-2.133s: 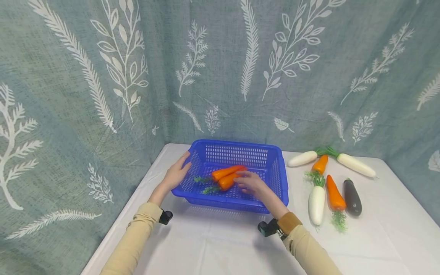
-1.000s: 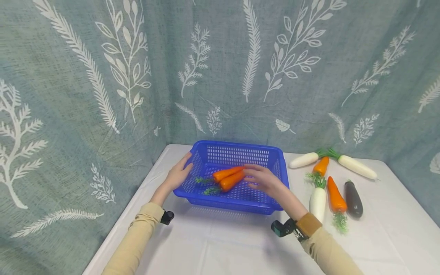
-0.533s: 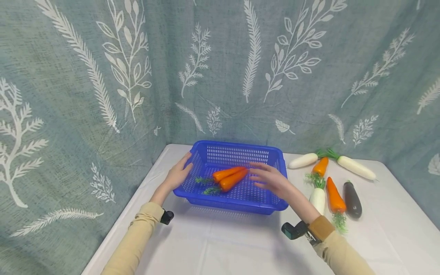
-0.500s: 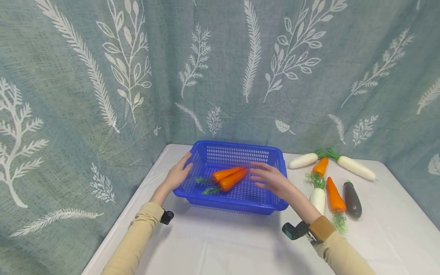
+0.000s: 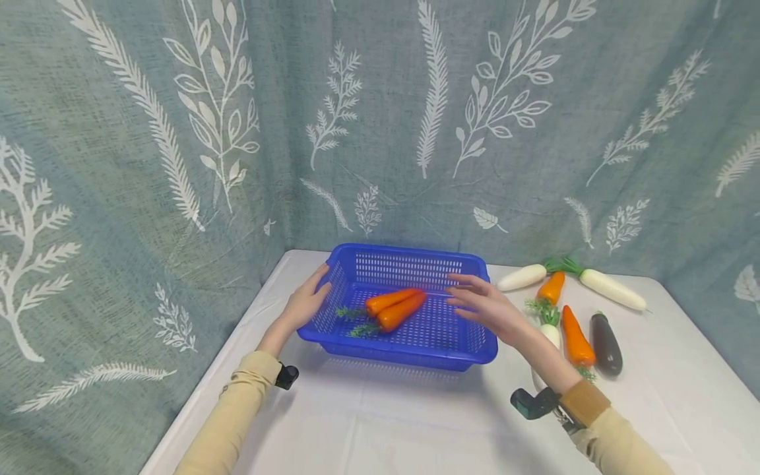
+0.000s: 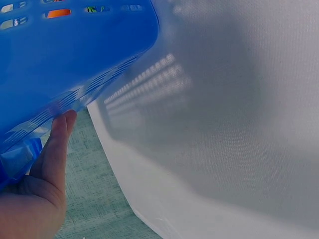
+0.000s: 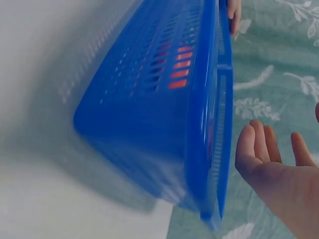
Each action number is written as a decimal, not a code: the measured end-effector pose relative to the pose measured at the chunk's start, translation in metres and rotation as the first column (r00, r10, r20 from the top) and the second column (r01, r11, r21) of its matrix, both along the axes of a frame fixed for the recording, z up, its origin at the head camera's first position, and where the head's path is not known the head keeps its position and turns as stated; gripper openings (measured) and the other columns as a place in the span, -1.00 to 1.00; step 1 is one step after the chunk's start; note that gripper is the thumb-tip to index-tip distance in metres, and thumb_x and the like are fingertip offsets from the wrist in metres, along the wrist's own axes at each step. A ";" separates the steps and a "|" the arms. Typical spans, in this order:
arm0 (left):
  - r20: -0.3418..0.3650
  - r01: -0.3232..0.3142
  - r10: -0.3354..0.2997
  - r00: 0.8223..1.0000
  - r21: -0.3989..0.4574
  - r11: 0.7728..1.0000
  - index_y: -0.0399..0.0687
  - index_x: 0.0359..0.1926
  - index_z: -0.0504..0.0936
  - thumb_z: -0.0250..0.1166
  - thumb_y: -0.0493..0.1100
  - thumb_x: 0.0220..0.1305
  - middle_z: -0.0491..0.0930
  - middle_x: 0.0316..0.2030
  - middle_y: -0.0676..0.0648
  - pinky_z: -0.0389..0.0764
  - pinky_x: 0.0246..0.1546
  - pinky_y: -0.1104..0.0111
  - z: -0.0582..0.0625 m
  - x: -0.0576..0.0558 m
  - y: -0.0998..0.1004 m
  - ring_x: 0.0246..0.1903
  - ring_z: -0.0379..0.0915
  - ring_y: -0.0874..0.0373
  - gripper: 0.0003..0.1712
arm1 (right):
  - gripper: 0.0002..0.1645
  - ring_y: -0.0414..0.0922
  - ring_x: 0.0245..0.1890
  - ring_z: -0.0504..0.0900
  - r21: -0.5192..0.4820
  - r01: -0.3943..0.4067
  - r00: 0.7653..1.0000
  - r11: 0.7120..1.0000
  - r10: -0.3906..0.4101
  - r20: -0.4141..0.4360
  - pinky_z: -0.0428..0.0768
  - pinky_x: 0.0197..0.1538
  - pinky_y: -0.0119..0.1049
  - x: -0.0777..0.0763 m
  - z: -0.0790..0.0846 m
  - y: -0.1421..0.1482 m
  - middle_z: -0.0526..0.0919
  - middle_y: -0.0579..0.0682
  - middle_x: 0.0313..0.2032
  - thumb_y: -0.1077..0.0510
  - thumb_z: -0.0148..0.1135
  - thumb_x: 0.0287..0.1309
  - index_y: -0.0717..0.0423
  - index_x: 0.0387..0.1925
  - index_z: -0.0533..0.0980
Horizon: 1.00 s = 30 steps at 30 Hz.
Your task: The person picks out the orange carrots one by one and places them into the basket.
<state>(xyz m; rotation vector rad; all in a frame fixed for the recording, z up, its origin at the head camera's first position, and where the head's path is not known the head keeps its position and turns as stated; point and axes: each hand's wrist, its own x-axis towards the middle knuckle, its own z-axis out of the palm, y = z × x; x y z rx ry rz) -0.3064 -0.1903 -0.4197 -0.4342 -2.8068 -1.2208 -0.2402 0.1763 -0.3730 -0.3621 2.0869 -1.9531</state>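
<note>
Apparently between pickups: right grip (image 5: 491,310), loosely spread and empty, hovers at 3 o'clock of the blue basket (image 5: 392,353); left grip (image 5: 305,302), fingers straight, touches 9 o'clock. Two carrots (image 5: 404,312) lie inside; another pickup probably calls for a 3-o'clock reach.

Passage: from above, right end of basket (image 5: 410,250) | obstacles: carrots (image 5: 401,313) centre-left (walls (image 5: 392,356) all round)

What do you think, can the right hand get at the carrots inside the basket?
Probably yes: the right hand looks empty and near the open-topped basket, and nothing covers the carrots.
</note>
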 end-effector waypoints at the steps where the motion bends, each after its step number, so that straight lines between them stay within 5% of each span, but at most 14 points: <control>1: 0.000 -0.002 0.002 1.000 -0.001 1.000 -0.33 0.49 0.00 -0.15 -0.16 0.56 -0.07 0.49 -0.29 -0.06 0.45 -0.03 0.000 0.000 0.000 0.45 -0.15 -0.23 -0.39 | -0.32 0.25 0.32 0.30 0.003 0.008 1.000 1.000 -0.008 -0.001 0.33 0.36 -0.02 0.000 0.000 0.003 0.17 0.43 0.37 0.16 -0.07 0.48 0.38 0.45 0.01; 6: -0.001 0.002 -0.002 1.000 0.007 1.000 -0.33 0.49 0.00 -0.15 -0.16 0.56 -0.08 0.49 -0.29 -0.07 0.45 -0.03 0.000 0.000 0.000 0.45 -0.16 -0.23 -0.39 | -0.32 0.15 0.29 0.39 0.023 0.081 0.997 0.996 -0.081 -0.001 0.36 0.33 -0.10 0.003 0.004 0.017 0.18 0.42 0.37 0.13 -0.07 0.49 0.35 0.46 0.02; 11: 0.000 0.003 -0.003 1.000 0.010 1.000 -0.33 0.49 0.00 -0.14 -0.16 0.56 -0.06 0.49 -0.29 -0.06 0.45 -0.03 -0.001 0.000 0.000 0.45 -0.15 -0.23 -0.39 | -0.31 -0.22 0.04 0.58 0.026 0.172 0.985 0.985 -0.171 -0.025 0.47 0.25 -0.27 0.005 0.007 0.035 0.34 0.32 0.31 0.09 -0.04 0.48 0.34 0.45 0.05; 15: -0.001 0.001 -0.001 1.000 0.006 1.000 -0.32 0.49 0.00 -0.14 -0.16 0.56 -0.06 0.49 -0.29 -0.06 0.45 -0.03 0.000 0.000 0.000 0.45 -0.14 -0.24 -0.39 | -0.29 -0.32 -0.05 0.60 -0.010 0.212 0.976 0.977 -0.213 -0.039 0.51 0.20 -0.35 0.006 0.003 0.052 0.61 -0.06 0.04 0.09 0.00 0.47 0.38 0.44 0.04; 19: 0.003 -0.001 0.001 1.000 0.004 1.000 -0.33 0.49 -0.01 -0.16 -0.15 0.56 -0.07 0.49 -0.30 -0.06 0.44 -0.05 0.000 0.000 0.000 0.45 -0.14 -0.25 -0.39 | -0.25 -0.37 -0.08 0.60 -0.017 0.253 0.967 0.967 -0.253 -0.027 0.52 0.15 -0.43 0.007 -0.001 0.068 0.61 -0.37 -0.20 0.11 0.03 0.45 0.41 0.44 0.01; 26: 0.010 0.000 0.000 1.000 0.007 1.000 -0.33 0.49 -0.01 -0.17 -0.15 0.56 -0.07 0.49 -0.29 -0.06 0.44 -0.06 0.001 0.001 0.000 0.44 -0.14 -0.26 -0.39 | -0.16 -0.44 -0.12 0.54 0.120 0.352 0.933 0.928 -0.358 0.037 0.48 0.24 -0.32 0.005 -0.007 0.097 0.40 -0.01 0.16 -0.03 0.09 0.41 0.27 0.49 0.01; 30: 0.006 0.009 -0.009 1.000 0.011 1.000 -0.34 0.49 -0.01 -0.17 -0.16 0.57 -0.08 0.49 -0.30 -0.07 0.44 -0.04 0.000 0.000 0.001 0.45 -0.15 -0.25 -0.39 | -0.13 -0.45 -0.15 0.54 0.138 0.360 0.926 0.923 -0.371 0.068 0.52 0.18 -0.34 0.006 -0.010 0.116 0.43 -0.09 0.11 -0.03 0.09 0.41 0.25 0.51 -0.05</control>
